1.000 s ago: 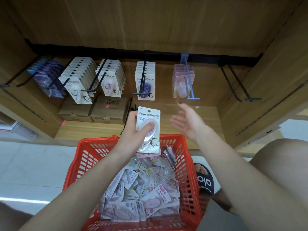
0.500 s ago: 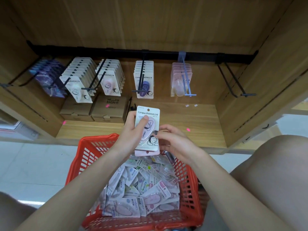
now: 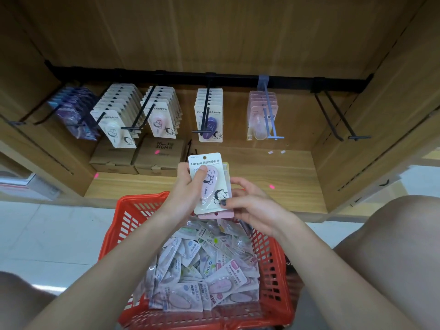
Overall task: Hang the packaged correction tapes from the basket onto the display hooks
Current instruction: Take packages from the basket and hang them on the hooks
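A: What are the hands doing over the basket?

B: The left hand (image 3: 188, 191) is gripping a small stack of packaged correction tapes (image 3: 209, 184), holding it upright above the far rim of the red basket (image 3: 123, 225). Its thumb is lying across the front card, on the pink dispenser, and the other fingers are wrapping behind the stack.

A: And the right hand?

B: The right hand (image 3: 252, 206) is touching the stack's lower right corner, with the thumb and forefinger pinching the card edge there. The remaining fingers are curling loosely behind; how they are touching the back cards, I cannot tell.

A: Where is the rest of the stock sitting?

B: Loose packages (image 3: 204, 277) are lying jumbled in the basket, near the person, below both forearms.

A: What is hanging on the display?

B: Along the black rail (image 3: 285, 79) at the far side, several hooks are carrying cards: a purple row (image 3: 73, 113) at far left, two white rows, a row with a purple dispenser (image 3: 210, 115) in the middle, and pink packs on a blue hook (image 3: 270, 117). The black hook (image 3: 340, 120) at far right is hanging bare. Two brown boxes (image 3: 138, 156) are sitting on the wooden shelf (image 3: 273, 167) under the left rows.
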